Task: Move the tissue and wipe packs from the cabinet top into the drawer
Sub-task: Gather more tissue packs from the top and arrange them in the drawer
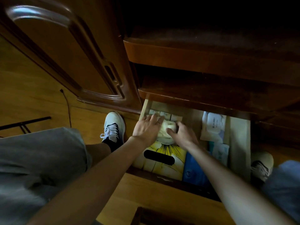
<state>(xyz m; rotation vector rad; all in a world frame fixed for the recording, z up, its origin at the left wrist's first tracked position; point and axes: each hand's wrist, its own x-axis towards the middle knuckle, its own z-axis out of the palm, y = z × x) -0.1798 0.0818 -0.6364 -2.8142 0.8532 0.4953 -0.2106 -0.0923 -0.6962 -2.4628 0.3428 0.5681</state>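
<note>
1. We start with the pale tissue pack [165, 130]: it sits inside the open drawer [238, 143], toward the drawer's ten o'clock corner, resting on or just above the yellow tissue box [168, 153] and touching a row of small packs [164, 114] at its twelve o'clock.
2. Our left hand [146, 127] lies over the pack's nine o'clock side, fingers stretched nearly flat and reaching onto the small packs; it presses rather than grasps.
3. Our right hand [182, 133] meets the pack from three o'clock, thumb across its top and fingers curled around its far edge, so it grips the pack.
4. To do this step well, we judge the pack should be slid snugly toward twelve o'clock against the small row, then flattened, so nothing stands proud and catches the cabinet shelf [211, 98] when the drawer closes.
5. Both forearms reach down and forward from six o'clock, converging on the pack; the wrists look fairly straight.
6. Outward at three o'clock lies a white wipe pack [212, 125], at five o'clock a blue pack [193, 172] and a light blue pack [220, 151], all in the drawer.
7. Whether any packs are left on the cabinet top, we cannot tell; it is dark.
8. A white shoe [113, 125] stands on the wooden floor [32, 101] at nine o'clock.
</note>
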